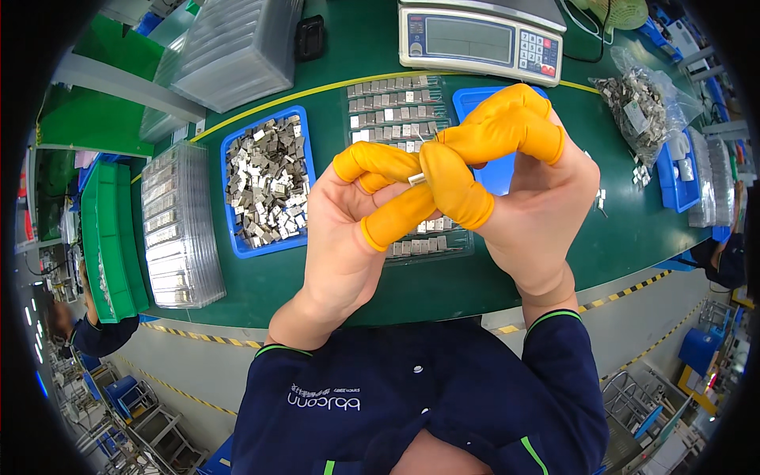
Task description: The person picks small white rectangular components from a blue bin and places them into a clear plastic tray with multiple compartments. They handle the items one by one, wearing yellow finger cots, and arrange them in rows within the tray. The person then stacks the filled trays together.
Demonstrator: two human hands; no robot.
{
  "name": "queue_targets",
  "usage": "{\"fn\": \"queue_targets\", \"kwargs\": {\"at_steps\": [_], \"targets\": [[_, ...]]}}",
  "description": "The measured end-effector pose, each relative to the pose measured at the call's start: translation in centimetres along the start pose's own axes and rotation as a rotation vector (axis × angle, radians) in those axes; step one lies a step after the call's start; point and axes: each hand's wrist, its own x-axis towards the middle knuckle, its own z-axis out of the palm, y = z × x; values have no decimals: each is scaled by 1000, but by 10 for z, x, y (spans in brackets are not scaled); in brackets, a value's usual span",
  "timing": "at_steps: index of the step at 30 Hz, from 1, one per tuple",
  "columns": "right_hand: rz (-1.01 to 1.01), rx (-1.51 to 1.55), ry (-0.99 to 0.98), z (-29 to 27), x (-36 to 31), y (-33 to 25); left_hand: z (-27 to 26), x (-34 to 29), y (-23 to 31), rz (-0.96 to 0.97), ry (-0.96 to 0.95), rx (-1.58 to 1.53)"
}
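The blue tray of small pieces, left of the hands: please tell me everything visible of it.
The blue tray is shallow, roughly rectangular, with rounded corners and a raised rim; it looks like plastic. It rests on the green table, right of stacked clear trays. Heaped white and metallic-grey pieces hide most of its floor. No one holds it.

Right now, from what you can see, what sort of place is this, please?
Most likely a factory floor or workshop for small parts. A blue tray full of small metal parts, a digital scale and stacked clear trays share the green worktop.
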Motion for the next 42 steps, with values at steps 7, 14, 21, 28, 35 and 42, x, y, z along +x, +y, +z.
{"fn": "queue_targets", "kwargs": {"at_steps": [7, 14, 21, 28, 35, 42], "targets": [[-30, -70, 4, 1, -2, -1, 0, 0, -1, -14, 25, 3], [167, 307, -82, 4, 4, 9, -3, 1, 2, 114, -55, 10], [266, 429, -102, 7, 3, 8, -4, 0, 4, 139, -66, -7], [336, 510, -91, 7, 3, 6, -7, 0, 5, 128, -85, 50], [349, 500, -124, 5, 4, 7, -4, 0, 6, 125, -64, 6], [390, 601, -198, 2, 8, 9, -6, 0, 8, 126, -54, 19]]}}
